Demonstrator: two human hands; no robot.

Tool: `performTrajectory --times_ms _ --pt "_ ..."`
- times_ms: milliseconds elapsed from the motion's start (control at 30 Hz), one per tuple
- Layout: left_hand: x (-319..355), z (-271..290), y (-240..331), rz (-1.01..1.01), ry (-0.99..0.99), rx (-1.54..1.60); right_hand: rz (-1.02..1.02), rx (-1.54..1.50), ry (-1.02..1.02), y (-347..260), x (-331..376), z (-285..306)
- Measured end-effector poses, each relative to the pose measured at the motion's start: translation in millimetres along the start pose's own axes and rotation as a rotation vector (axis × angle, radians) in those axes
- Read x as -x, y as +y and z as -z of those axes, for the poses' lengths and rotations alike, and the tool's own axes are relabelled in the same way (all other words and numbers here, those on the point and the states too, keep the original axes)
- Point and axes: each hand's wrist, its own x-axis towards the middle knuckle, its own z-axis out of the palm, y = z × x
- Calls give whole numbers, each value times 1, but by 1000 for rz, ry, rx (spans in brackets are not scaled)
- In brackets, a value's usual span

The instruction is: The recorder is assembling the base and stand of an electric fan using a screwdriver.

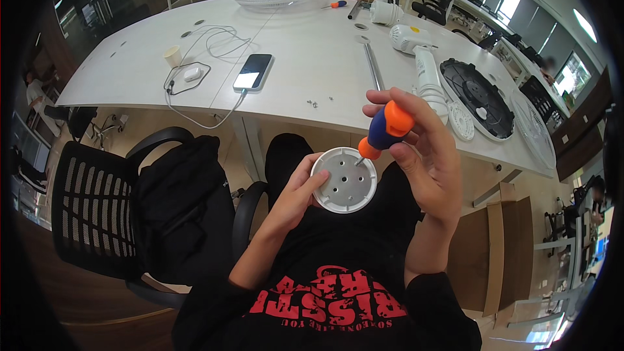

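A: What's hard to see from up here?

B: The tip of your screwdriver (pixel 385 129). Its shaft is short and mostly lost against the disc (pixel 344 179), so I can't tell whether it sits in a hole or on a screw. Your left palm is hidden behind the disc too; only the thumb and fingertips show at its left edge. At the frame's right edge the grille (pixel 534 131) is cut by the dark rim, and the tiny screws (pixel 313 100) on the surface (pixel 305 58) are barely specks.

A: And where is the disc?

B: Centre of the frame, over your lap, below the surface's near edge. Your left hand (pixel 294 194) is closed on its lower left rim, holding it face up. Your right hand (pixel 426 149) is just right of it, wrapped around the orange and blue handle, which tilts down-left so the tip meets the disc near its upper right.

A: Anything else close by?

B: A phone (pixel 253 71) on its cable at upper centre, and a black fan base (pixel 479 99) at right.
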Motion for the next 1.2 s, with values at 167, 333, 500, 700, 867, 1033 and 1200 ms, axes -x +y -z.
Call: performTrajectory --times_ms 167,333,500,700,867,1033,1200 --pt "0 -1 2 22 4 4 -31 110 39 -1 -2 1" --pt "1 -3 5 32 5 14 3 130 71 6 -3 -1" --pt "1 -3 2 35 -10 29 40 144 82 9 -6 -8" --pt "0 -3 4 42 17 56 49 111 87 9 -6 -13" --pt "-1 0 2 68 -24 48 72 218 109 3 -3 -12" --pt "3 -4 5 82 -18 41 140 210 116 3 3 -11" --pt "-1 -3 3 79 -30 52 66 190 164 -17 9 -4"
